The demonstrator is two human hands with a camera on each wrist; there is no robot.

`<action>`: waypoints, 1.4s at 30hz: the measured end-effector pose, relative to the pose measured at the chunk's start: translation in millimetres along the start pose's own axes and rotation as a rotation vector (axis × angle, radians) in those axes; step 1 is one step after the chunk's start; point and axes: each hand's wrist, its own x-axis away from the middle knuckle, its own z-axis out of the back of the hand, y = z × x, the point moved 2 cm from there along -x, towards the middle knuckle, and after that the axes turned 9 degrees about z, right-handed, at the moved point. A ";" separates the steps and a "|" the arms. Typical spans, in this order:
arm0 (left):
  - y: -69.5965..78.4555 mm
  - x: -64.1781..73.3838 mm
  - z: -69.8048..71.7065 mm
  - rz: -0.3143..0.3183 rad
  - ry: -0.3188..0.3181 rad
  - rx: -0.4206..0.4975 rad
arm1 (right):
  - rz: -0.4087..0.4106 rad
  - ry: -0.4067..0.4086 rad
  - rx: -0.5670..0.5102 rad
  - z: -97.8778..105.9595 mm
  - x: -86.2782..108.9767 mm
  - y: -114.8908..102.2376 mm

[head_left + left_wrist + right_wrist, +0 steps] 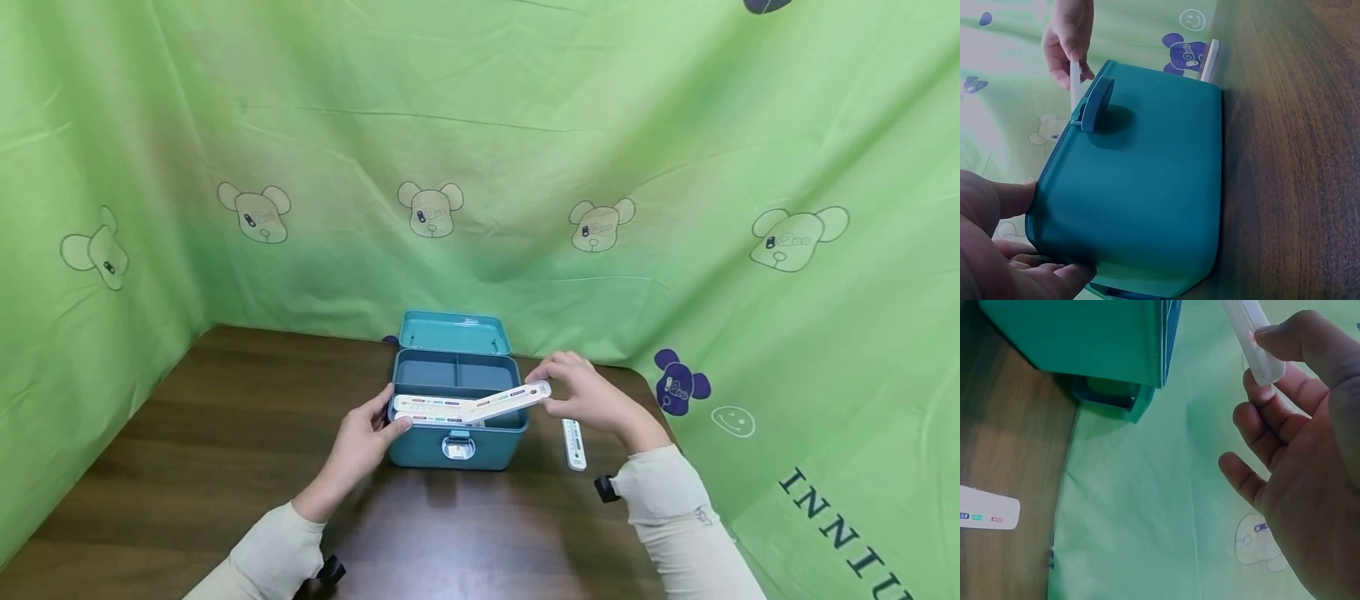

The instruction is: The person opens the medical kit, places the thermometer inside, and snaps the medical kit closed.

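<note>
Green cloth (322, 67) hangs behind & at both sides of a dark wood-grain table (247, 433). Main item: white stick (513, 398) w/ small coloured print, held at its R end, slanting up to the R over the front of the teal box (420, 452); can't tell if its lower end touches what's under it. R hand (588, 396) pinches that stick btwn thumb & fingers, just beyond the box's R side. More white sticks (431, 404) lie in the box's front L part, lengthwise along the front wall. L hand (358, 437) grips the box's front L corner, thumb at the rim, other fingers against the side. Divided tray (427, 367), 2 compartments, sits at the box's rear; lid (453, 332) is open, tipped back; clasp (458, 447) at front centre. One loose stick (574, 446) lies on the table R of the box, below the R hand. Pale sleeves (667, 492) cover both forearms, black bit (607, 488) at R cuff. Cloth has bear heads (431, 212), a smiley (733, 422) & big letters (840, 533) at R.
</note>
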 end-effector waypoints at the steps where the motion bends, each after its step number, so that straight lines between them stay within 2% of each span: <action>1: -0.3 0.0 0.0 0.001 0.000 0.001 | 0.004 -0.010 -0.001 -0.3 -2.2 -1.2; 16: -5.8 5.2 -3.6 0.013 0.004 0.001 | 0.076 -0.158 0.029 -1.5 -23.9 -12.0; 19: -6.9 5.9 -5.4 -0.005 -0.005 0.006 | 0.072 -0.179 0.026 -2.3 -25.1 -13.3; 26: -7.6 2.6 -4.9 -0.001 -0.009 0.014 | 0.042 -0.268 0.025 -4.5 -34.4 -14.8; 36: -4.2 1.1 1.0 0.002 -0.011 0.000 | 0.080 -0.328 0.011 -9.5 -55.3 -21.1; 42: 0.6 1.6 1.4 -0.002 -0.001 -0.015 | 0.101 -0.337 -0.010 -12.2 -63.9 -25.0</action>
